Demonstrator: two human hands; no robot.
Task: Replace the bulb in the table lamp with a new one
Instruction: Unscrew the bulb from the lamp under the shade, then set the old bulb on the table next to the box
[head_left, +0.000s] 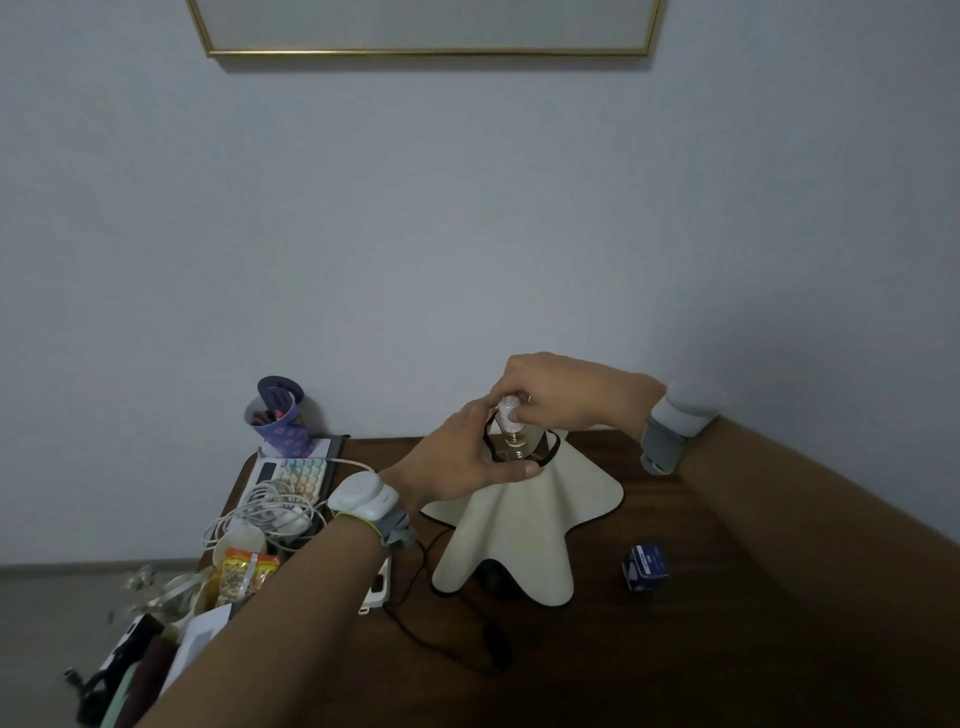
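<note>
Nearest, two forearms reaching forward over a dark wooden table, each with a pale wrist-worn device. On the table to the right, well apart from the lamp, a small blue-and-white box, possibly bulb packaging. In the middle, a table lamp with a cream, wavy-edged shade, its black cord trailing toward the viewer.

At the shade's top opening: left hand curled round the black-trimmed rim, thumb along the front edge, apparently steadying the lamp. Just above, right hand arched over from the right, fingertips pinching a small white bulb sitting upright in the brass socket.

Likely step: twisting the bulb in the socket. Unclear whether old bulb coming out or new one going in. Next move probably calls for steady turns, light pressure, shade held firm.

Farther left, a patterned cup of pens, coiled white cables, clutter. Beyond, a plain wall and a gold-framed picture.
</note>
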